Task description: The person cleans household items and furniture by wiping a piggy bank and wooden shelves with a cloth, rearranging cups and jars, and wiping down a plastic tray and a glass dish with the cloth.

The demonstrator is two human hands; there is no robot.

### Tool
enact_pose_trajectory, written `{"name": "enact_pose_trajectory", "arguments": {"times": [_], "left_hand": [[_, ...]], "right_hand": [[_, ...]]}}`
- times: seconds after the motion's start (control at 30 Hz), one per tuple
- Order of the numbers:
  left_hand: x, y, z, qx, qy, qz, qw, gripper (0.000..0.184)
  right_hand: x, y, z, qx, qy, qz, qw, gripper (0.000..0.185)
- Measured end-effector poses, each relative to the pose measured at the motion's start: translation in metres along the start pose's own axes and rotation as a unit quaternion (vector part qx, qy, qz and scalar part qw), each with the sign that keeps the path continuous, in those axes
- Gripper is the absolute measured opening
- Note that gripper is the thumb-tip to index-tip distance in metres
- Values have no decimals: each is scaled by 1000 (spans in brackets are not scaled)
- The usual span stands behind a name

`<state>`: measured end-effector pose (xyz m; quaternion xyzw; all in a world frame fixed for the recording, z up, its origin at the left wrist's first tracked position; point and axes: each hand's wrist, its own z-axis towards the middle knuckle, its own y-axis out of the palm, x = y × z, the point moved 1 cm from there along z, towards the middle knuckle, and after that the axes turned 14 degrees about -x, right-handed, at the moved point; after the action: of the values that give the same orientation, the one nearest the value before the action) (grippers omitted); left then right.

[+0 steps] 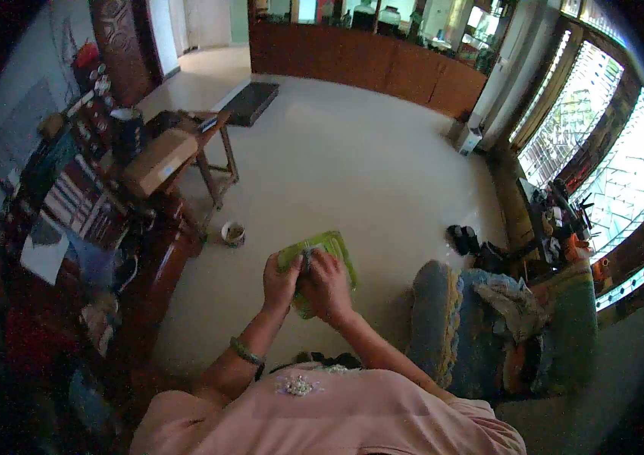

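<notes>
In front of my body, my left hand [282, 280] and my right hand [325, 285] are pressed close together, both closed. Between their fingers shows a small greyish thing [307, 258], mostly hidden, so its kind is unclear. Behind and below them is a light green, rectangular tray-like container [342, 250] with rounded corners. My hands cover much of it, and I cannot tell whether they touch it. A green bracelet [247, 350] circles my left wrist.
A small round tub [233, 233] stands on the floor, left of my hands. Further left are a wooden table [212, 163] and a cardboard box [161, 161]. On the right stand a blue padded seat [432, 318] and dark shoes [463, 240]. A dark mat [252, 104] lies ahead.
</notes>
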<state>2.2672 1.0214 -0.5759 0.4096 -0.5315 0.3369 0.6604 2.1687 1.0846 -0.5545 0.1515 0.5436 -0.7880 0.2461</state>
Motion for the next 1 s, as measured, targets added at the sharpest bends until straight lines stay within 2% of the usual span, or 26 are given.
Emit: {"name": "enact_pose_trajectory", "arguments": {"times": [0.03,0.1,0.13,0.17,0.2,0.27,0.33,0.37,0.4,0.43,0.47,0.53,0.57,0.63,0.67,0.7,0.73,0.77,0.8,0.83,0.87,0.93,0.97,1.0], "left_hand": [[5,5,22,-3,-2,9,1000,24],[15,7,69,-18,2,22,1000,24],[16,6,90,-26,-2,37,999,23],[12,4,114,-23,-30,28,999,23],[10,6,136,-19,-20,28,999,23],[30,15,169,37,-35,128,990,25],[31,13,208,38,-4,157,987,26],[36,8,237,27,29,190,981,27],[33,7,259,31,33,193,980,27],[22,4,276,61,19,199,978,27],[15,-1,295,92,8,207,974,26],[12,-16,327,92,30,201,975,28],[10,-22,340,88,48,188,977,29],[4,-38,375,85,26,155,984,30],[2,-52,395,79,15,128,988,32],[-30,-80,421,123,18,180,976,33],[-39,-86,444,125,21,182,975,33],[-49,-94,468,181,14,172,968,31],[-58,-102,491,235,7,159,959,30],[-46,-97,512,234,11,158,959,30],[-32,-91,533,206,3,146,967,29],[-13,-92,586,173,4,127,977,29],[-15,-93,612,138,11,54,989,28],[-18,-96,638,102,18,-16,995,28]], "right_hand": [[12,-2,16,10,-2,-7,1000,36],[36,3,53,23,-82,55,995,29],[49,-2,70,26,-92,50,994,29],[62,-7,86,4,-124,71,990,27],[75,-8,99,-21,-155,92,983,24],[106,-5,129,4,-165,123,978,20],[116,-25,161,-126,-192,132,964,17],[127,-27,190,-125,-202,133,962,17],[137,-31,211,-119,-261,122,950,16],[149,-34,230,-115,-316,111,935,15],[162,-39,252,-115,-323,112,933,15],[184,-40,293,-157,-360,-3,920,16],[199,-35,311,-162,-359,-1,919,16],[234,-8,351,-358,-341,-182,850,29],[241,-7,376,-358,-344,-183,848,29],[244,-7,405,-265,-359,-234,864,36],[248,-5,432,-169,-369,-280,870,42],[259,1,459,-167,-371,-281,869,42],[269,8,482,-223,-363,-283,859,45],[278,17,508,-277,-354,-287,846,48],[289,33,530,-272,-354,-293,846,48],[314,58,573,-154,-306,-117,932,45],[323,61,593,-154,-302,-37,940,44],[337,69,609,-154,-302,-47,940,44]]}}
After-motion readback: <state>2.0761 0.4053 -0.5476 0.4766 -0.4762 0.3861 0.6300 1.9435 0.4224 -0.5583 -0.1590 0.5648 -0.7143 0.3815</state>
